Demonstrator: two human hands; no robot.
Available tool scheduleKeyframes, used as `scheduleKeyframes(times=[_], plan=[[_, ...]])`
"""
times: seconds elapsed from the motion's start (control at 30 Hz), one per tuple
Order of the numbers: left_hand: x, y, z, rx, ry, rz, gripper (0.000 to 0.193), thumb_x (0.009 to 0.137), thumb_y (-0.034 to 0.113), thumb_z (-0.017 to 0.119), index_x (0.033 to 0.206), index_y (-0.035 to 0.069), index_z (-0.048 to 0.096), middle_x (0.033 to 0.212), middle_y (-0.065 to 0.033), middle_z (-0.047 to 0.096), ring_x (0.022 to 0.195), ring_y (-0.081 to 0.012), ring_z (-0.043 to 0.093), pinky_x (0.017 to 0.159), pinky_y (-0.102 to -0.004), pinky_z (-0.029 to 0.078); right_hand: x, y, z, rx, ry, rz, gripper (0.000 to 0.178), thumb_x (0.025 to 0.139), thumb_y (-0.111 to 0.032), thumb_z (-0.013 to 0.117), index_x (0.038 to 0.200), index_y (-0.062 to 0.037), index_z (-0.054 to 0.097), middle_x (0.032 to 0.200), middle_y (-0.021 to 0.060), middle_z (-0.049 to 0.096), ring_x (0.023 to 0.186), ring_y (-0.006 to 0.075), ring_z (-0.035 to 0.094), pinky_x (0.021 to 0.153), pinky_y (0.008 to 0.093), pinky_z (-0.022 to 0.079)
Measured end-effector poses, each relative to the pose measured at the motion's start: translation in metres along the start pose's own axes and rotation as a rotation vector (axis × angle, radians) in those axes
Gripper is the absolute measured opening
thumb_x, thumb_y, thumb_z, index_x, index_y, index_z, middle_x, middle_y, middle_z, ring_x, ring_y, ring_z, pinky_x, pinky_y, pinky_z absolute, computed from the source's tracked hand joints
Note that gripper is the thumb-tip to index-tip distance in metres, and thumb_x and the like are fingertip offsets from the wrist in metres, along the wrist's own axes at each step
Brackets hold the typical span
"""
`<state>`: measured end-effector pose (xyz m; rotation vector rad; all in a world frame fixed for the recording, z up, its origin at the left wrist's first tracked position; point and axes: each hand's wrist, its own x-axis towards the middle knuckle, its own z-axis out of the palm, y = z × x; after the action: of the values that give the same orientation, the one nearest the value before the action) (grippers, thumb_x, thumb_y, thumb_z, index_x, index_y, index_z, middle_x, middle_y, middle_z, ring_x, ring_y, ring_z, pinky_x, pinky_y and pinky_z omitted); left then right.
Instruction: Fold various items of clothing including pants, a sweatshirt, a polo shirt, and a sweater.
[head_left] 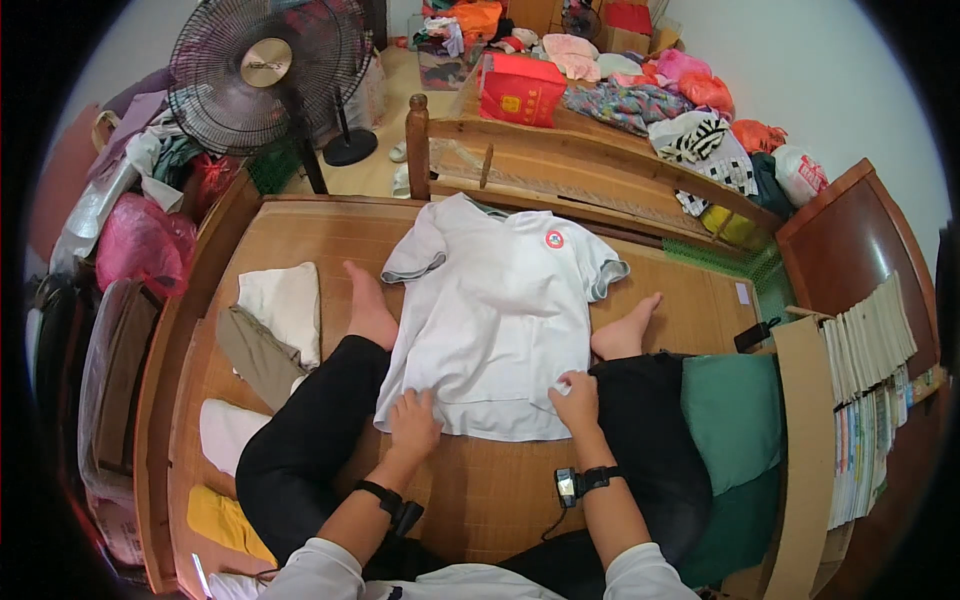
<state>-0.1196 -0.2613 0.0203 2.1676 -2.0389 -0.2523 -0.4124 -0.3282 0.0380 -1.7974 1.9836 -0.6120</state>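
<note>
A white short-sleeved T-shirt with grey-edged cuffs and a small round red badge lies spread between my legs. Its collar points away from me and its hem toward me. On the lower left part of the shirt rests my left hand, fingers stretched out and slightly apart over the fabric. My right hand is at the lower right side, with finger and thumb closed on the cloth there. Some wrinkles run across the middle of the shirt, and the lower hem shows a layered edge.
I sit on a wooden bed with a brown mat. Folded white cloth, olive cloth and yellow cloth lie left. A green pillow and stacked books are right. A standing fan is beyond the footboard.
</note>
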Motion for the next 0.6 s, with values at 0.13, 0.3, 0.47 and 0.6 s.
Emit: scheduleKeyframes(times=[0.13,0.3,0.47,0.6], plan=[[0.009,-0.02,0.034,-0.091,-0.112,0.019,0.051,0.067,0.031,0.072,0.107,0.008,0.051,0.102,-0.0147,0.052,0.097,-0.036,0.051,0.079,-0.0471,0.041,0.008,0.009,0.002,-0.123,-0.409,0.156,0.046,0.058,-0.032,0.074,0.091,-0.0041,0.061,0.099,0.0167,0.06,0.089,0.0342,0.059,0.075,0.0373,0.049],[0.022,-0.044,0.039,-0.325,-0.254,-0.046,0.036,0.07,0.032,0.069,0.091,0.005,0.058,0.091,-0.0175,0.059,0.087,-0.0358,0.057,0.075,-0.043,0.046,0.005,0.037,0.014,-0.32,-0.472,0.097,0.05,0.06,-0.021,0.069,0.102,0.0018,0.055,0.1,0.0225,0.06,0.093,0.0384,0.058,0.081,0.0409,0.048],[0.012,-0.052,0.029,-0.192,-0.566,-0.057,0.033,0.067,0.035,0.067,0.08,0.005,0.066,0.09,-0.0189,0.064,0.086,-0.0334,0.06,0.076,-0.038,0.048,0.005,0.039,0.024,-0.442,-1.076,0.235,0.037,0.062,-0.026,0.073,0.084,0.0015,0.06,0.085,0.0153,0.064,0.073,0.0304,0.061,0.067,0.0386,0.05],[-0.004,-0.042,0.009,-0.012,-0.892,-0.12,0.037,0.067,0.038,0.067,0.083,0.006,0.069,0.095,-0.0153,0.065,0.086,-0.0285,0.063,0.075,-0.0344,0.049,-0.011,0.06,0.041,-0.316,-1.302,0.428,0.038,0.063,-0.033,0.075,0.084,-0.004,0.062,0.086,0.0095,0.063,0.075,0.0256,0.058,0.065,0.0389,0.049]])
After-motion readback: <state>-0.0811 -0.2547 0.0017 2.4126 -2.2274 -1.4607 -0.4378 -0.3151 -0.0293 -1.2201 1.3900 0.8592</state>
